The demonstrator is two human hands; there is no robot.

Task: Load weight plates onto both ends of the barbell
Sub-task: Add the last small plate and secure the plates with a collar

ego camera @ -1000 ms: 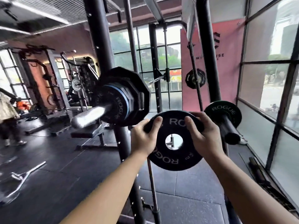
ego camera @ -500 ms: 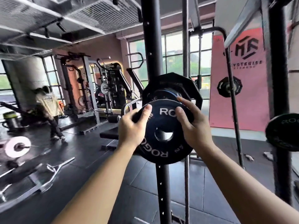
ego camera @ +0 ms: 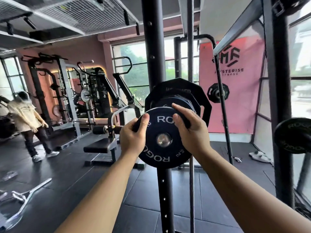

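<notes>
Black plate (ego camera: 156, 153) at the sleeve (ego camera: 164, 140), mid-loading
Left hand (ego camera: 133, 140) and right hand (ego camera: 190, 132) both grip the plate's rim; its hole seems to sit over the sleeve tip. Next, push it squarely back against the loaded plates (ego camera: 178, 91). An upright (ego camera: 154, 47) stands close behind; a bench (ego camera: 101, 147) and a person (ego camera: 25, 118) are well left

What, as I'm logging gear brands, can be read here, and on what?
"RO", rest behind the right hand, and inverted "ROG": held plate.
"ROG", twice, cut off: plate at right.
"MF", "YSTERISE", "fitness": pink banner.
Too blurred: big plate behind, held plate's small numbers.
</notes>
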